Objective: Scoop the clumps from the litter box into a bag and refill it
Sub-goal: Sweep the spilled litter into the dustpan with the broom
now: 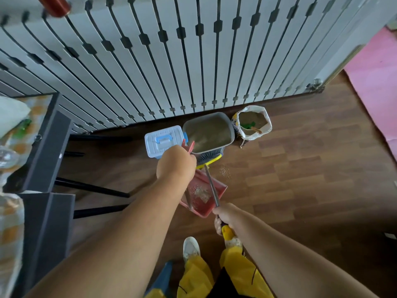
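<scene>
On wood floor, left hand is gripping red dustpan handle, fingers hidden; right hand is gripping broom, bristles partly hidden, prob. touching litter box.

The light is soft and rather dim, and the white fence is the brightest part. Below the fence, the wood floor darkens toward the bottom right corner. The fence bars bend strongly from wide-angle distortion. Left of the fence, the edge is blurred.
</scene>
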Motion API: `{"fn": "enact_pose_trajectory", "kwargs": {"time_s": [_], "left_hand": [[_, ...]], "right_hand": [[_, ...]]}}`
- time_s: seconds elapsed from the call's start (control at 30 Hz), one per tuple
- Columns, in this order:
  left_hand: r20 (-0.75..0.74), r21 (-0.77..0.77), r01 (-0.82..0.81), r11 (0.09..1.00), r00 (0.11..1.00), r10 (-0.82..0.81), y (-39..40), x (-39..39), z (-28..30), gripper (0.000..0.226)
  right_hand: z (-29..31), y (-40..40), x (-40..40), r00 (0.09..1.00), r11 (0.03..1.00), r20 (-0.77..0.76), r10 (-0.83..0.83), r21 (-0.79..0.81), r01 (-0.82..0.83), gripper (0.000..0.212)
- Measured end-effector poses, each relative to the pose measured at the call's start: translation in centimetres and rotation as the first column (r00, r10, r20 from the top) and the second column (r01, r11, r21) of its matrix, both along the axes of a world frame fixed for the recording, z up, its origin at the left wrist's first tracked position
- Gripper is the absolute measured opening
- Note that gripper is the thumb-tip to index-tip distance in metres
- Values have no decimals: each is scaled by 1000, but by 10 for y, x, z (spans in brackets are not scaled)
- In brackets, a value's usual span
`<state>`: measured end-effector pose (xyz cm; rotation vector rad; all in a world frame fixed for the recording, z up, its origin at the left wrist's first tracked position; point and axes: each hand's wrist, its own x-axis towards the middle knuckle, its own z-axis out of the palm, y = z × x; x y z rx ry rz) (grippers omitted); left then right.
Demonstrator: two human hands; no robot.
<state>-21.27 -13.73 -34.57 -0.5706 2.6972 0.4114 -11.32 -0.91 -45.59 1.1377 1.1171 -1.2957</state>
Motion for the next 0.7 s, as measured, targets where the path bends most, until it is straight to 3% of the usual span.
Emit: {"fn": "enact_pose_trajectory", "kwargs": {"time_s": [0.1, 0.2, 0.33, 0.4, 0.47, 0.6, 0.7], "left_hand": [[12, 0, -11, 1000, 1000, 11, -8, -7, -2, 29], [32, 24, -11, 1000, 999, 11, -7, -11, -2, 30], [24, 48, 20, 999, 999, -21, -4, -6, -1, 25], [11, 38, 16, 999, 1000, -16, -10, -6, -1, 18], [12, 21, 2, 1000, 1000, -2, -20, -8, -1, 17], [28, -23, -23, 999, 999, 24, -36, -15, -3, 22], [14, 19, -1, 1000, 1000, 1, -35, -13, -3, 17]], "right_hand": [[20, 2, -10, 1000, 999, -24, -20, -44, 19, 33], [38, -3, -43, 960, 950, -36, -278, -155, 270, 40], [31, -19, -58, 976, 993, -199, -93, -87, 77, 22], [26, -22, -46, 996, 996, -86, -1, -89, -7, 18], [24, -17, -17, 998, 999, -63, 24, 24, -22, 23], [28, -15, 7, 989, 988, -33, -145, -63, 142, 24], [22, -31, -17, 986, 986, -48, -162, -49, 160, 27]]}}
